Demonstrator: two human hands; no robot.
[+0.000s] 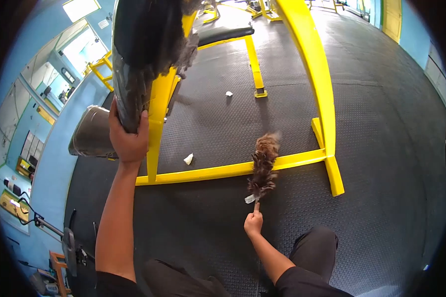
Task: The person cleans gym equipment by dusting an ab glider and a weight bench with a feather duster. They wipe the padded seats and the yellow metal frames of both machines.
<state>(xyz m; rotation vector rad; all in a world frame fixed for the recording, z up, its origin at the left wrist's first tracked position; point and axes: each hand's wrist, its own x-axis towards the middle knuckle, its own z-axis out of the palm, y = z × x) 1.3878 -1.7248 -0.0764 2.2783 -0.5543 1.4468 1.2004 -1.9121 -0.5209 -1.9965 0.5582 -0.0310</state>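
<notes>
Head view: gym, yellow machine frame point(218, 172) ahead of you.

- Your right hand point(253, 223) is closed round the thin handle of a feather duster point(263, 166), with the index finger laid along it.
- The feathers lie across the frame's low front bar, touching it, and are slightly blurred.
- Your left hand point(129, 141) is raised, fingers wrapped round the lower end of a worn black pad point(134, 59). Its cover is torn, with stuffing showing higher up.

Progress, as a judgement: dusting stands at the bottom bar. You cannot tell from here whether the uprights or the pad are done. Two scraps of paper point(188, 159) lie on the rubber floor point(381, 148) inside the frame, not picked up. Probably an early-to-middle stage.
</notes>
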